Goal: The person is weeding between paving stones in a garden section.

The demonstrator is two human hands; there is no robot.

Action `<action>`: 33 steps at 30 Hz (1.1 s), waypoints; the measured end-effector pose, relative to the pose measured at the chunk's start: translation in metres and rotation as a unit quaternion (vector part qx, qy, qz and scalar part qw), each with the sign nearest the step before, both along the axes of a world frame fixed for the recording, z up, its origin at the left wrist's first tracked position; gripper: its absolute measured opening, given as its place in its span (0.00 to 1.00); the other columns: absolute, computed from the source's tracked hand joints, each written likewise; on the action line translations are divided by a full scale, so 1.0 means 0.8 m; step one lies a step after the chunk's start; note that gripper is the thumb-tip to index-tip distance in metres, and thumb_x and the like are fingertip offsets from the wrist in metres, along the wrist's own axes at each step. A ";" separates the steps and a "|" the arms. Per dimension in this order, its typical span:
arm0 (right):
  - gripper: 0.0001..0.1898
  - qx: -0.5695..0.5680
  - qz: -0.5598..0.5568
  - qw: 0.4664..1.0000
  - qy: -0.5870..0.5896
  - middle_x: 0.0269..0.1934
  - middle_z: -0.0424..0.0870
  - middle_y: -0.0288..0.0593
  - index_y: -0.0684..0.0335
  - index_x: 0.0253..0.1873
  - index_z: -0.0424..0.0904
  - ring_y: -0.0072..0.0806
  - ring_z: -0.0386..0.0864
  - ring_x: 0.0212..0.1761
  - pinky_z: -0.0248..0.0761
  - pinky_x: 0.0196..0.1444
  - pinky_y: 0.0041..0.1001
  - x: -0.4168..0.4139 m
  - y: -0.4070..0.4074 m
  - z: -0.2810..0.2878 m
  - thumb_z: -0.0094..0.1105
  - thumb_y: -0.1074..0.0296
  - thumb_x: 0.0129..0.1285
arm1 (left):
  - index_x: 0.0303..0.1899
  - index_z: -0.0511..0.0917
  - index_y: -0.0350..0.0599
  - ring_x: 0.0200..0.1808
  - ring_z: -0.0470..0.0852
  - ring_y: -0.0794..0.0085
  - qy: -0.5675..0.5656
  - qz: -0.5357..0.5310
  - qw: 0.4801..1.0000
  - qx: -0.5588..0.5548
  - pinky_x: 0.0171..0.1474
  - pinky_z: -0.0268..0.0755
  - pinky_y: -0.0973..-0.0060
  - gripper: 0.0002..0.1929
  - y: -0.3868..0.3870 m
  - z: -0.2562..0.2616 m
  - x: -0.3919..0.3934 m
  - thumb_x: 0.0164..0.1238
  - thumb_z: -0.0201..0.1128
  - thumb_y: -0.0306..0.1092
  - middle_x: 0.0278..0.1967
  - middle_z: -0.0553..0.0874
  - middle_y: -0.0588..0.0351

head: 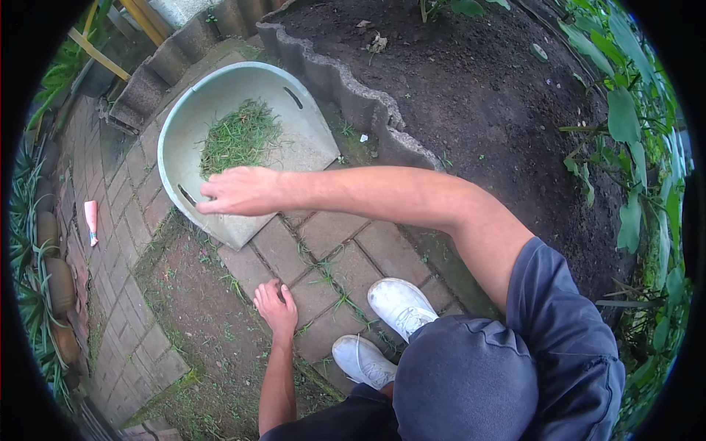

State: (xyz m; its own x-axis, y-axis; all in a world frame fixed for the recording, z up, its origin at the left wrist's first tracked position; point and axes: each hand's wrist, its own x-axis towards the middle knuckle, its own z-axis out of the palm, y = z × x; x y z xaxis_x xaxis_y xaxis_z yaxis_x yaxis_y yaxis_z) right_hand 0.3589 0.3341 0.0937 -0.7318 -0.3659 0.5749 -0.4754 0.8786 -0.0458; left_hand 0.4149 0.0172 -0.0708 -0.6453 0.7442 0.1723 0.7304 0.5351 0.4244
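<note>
A large pale green plastic scoop (300, 135) with slotted handholds lies on the pavers, its straight open edge towards me. Cut or pulled green grass (242, 135) is heaped inside it. My right hand (240, 191) reaches across, palm down, over the near left part of the scoop, beside the grass heap. Its palm and some fingertips are hidden, so any grass in it cannot be seen. My left hand (277, 308) is low at the edge of the brick pavers (331, 234), fingers bent. What its fingertips touch is not clear. Grass tufts (345, 300) grow from the paver joints nearby.
My white shoes (397, 303) stand on the pavers. A wavy concrete border (353, 91) edges a dark soil bed (441, 93) with leafy plants (629, 121) at right. A pink object (91, 222) lies on the left path, near rounded edging blocks (59, 286).
</note>
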 end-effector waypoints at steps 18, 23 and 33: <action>0.18 -0.085 -0.179 0.976 0.093 0.49 0.83 0.63 0.70 0.57 0.73 0.60 0.84 0.53 0.81 0.54 0.52 0.037 0.055 -0.019 0.66 0.74 0.66 | 0.57 0.83 0.45 0.49 0.80 0.55 0.029 0.016 0.999 0.013 0.55 0.68 0.56 0.11 -0.023 -0.007 -0.011 0.80 0.66 0.34 0.43 0.80 0.52; 0.18 -0.168 -0.198 0.965 -0.042 0.52 0.81 0.60 0.69 0.59 0.74 0.56 0.81 0.58 0.78 0.59 0.50 0.015 0.056 0.023 0.65 0.70 0.69 | 0.57 0.83 0.43 0.49 0.82 0.56 0.019 0.024 1.000 0.001 0.57 0.70 0.57 0.10 -0.015 -0.007 -0.006 0.81 0.66 0.33 0.46 0.82 0.51; 0.52 -0.093 -0.060 0.946 -0.304 0.85 0.66 0.48 0.50 0.87 0.64 0.53 0.66 0.85 0.64 0.84 0.56 0.166 -0.052 -0.154 0.83 0.46 0.61 | 0.57 0.82 0.44 0.49 0.81 0.55 0.023 0.017 0.999 0.016 0.55 0.69 0.55 0.11 -0.009 -0.007 -0.005 0.80 0.66 0.34 0.44 0.80 0.51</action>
